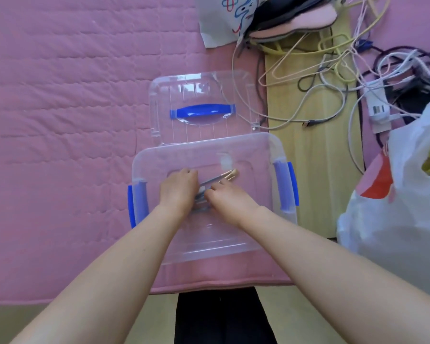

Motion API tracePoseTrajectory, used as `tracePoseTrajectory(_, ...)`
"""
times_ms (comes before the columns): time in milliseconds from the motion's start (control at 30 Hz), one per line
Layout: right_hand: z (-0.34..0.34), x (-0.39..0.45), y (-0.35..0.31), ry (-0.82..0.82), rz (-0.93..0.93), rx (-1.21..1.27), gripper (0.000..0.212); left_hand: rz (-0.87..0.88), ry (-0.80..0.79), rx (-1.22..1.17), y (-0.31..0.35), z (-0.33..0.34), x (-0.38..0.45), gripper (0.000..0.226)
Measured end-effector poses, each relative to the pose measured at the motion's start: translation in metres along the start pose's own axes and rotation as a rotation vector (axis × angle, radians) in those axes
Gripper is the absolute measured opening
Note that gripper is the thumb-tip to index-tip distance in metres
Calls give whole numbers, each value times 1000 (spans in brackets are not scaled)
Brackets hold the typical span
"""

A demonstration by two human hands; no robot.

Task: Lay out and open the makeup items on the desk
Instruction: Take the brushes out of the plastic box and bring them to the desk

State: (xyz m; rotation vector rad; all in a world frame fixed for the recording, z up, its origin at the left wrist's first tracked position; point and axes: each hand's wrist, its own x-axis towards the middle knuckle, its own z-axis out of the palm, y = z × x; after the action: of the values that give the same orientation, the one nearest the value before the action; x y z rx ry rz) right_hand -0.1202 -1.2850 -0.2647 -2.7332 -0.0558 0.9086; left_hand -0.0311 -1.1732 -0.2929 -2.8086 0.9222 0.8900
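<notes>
While inside the clear box [209,150], both hands [178,189] grip makeup brushes [224,177].

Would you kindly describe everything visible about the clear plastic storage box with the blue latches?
The storage box looks like clear, slightly frosted plastic, with rounded corners and a blue latch on each short side. It sits open on the pink quilted cover, near its front edge. Its clear lid, with a blue handle, lies just behind it. Both hands reach inside: the left hand and right hand are on a bundle of makeup brushes.
</notes>
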Motion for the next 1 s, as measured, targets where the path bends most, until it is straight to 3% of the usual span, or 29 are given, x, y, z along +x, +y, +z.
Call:
tracePoseTrajectory(100,2,3,-2,43,-44,-10,15,42,39,17,0,3,3,13)
tracePoseTrajectory(167,6,7,1,67,-34,-18,27,88,57,25,1,3,2,14)
tracePoseTrajectory(233,7,6,-1,-2,-4,-25,20,130,74,11,2,3,2,14)
tracePoseTrajectory(300,15,4,2,-31,28,-13,27,137,73,0,3,3,2,13)
tracePoseTrajectory(700,4,-14,9,33,132,106,33,-71,-140,-380,6,5,7,18)
tracePoseTrajectory(1000,14,-10,13,-27,108,13,25,17,-16,-419,-4,19,8,21)
